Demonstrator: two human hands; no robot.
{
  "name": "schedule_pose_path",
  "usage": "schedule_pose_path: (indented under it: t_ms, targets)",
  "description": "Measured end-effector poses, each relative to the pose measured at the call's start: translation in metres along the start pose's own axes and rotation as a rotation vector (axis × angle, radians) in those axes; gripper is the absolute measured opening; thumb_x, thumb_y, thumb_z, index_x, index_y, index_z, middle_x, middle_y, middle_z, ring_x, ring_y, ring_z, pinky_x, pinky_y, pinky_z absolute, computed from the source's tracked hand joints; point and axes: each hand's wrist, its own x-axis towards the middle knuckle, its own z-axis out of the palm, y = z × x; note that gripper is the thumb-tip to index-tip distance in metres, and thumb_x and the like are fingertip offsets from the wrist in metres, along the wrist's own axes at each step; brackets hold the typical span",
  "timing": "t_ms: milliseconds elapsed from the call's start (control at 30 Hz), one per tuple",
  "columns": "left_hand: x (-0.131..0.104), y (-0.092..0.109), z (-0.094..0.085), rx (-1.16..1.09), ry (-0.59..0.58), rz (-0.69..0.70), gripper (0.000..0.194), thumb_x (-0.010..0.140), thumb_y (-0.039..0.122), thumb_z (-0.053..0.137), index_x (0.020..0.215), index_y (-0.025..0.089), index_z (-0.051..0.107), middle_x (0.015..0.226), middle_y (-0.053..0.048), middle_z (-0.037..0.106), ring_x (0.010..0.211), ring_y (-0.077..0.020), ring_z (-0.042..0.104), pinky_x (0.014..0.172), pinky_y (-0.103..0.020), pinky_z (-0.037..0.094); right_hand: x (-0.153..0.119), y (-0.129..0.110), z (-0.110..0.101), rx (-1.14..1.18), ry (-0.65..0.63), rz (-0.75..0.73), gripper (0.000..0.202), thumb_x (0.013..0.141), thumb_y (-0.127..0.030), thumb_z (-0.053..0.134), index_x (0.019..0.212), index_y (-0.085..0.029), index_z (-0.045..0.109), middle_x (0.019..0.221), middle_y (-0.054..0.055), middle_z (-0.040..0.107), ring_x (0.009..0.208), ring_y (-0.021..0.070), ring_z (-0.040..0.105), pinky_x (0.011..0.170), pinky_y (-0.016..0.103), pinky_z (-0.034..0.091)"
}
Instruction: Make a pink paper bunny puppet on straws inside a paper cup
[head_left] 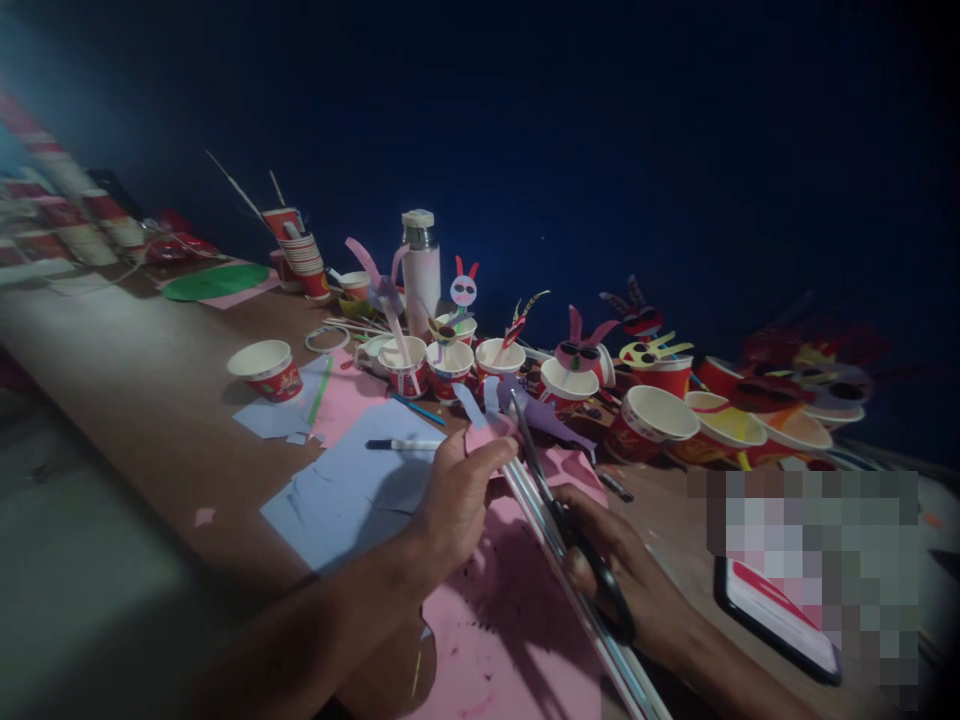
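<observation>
Wooden table (150, 400): right hand (630, 580) grips steel scissors (555, 500).

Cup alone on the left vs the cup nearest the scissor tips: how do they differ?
The lone cup stands upright on the table; the tipped cup lies tilted, mouth turned toward the camera. The lone cup stands apart from the rest with nothing in it; the tipped cup sits crowded among decorated cups. It lies just beyond the scissors in the right hand. Both are red paper cups, white inside.

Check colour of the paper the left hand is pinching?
Pink. The left hand pinches a small pink paper by the scissors; head view shows it.
</observation>
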Motion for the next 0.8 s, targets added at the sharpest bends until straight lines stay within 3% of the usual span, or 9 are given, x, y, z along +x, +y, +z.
schedule_pose_path:
  t_ms: [433,800]
  targets:
    - [-0.0025,0.0011,0.0014,0.002,-0.015,0.017,0.014,0.072,0.015,0.055,0.084,0.022,0.059,0.074,0.001,0.055,0.066,-0.0123,0.052,0.062,-0.024,0.046,0.0023,-0.0064,0.0062,0.094,0.018,0.000,0.023,0.077,-0.034,0.054,0.097,-0.024,0.050,0.072,-0.004,0.048,0.065,0.0126,0.042,0.059,0.021,0.037]
    - [-0.0012,0.0008,0.0001,-0.005,-0.008,0.002,0.015,0.069,0.016,0.057,0.084,0.020,0.058,0.073,0.001,0.057,0.066,-0.0133,0.054,0.059,-0.024,0.045,0.0039,-0.0097,0.0090,0.086,0.059,0.007,0.026,0.076,-0.039,0.054,0.094,-0.021,0.052,0.070,-0.002,0.048,0.064,0.0138,0.043,0.058,0.023,0.037]
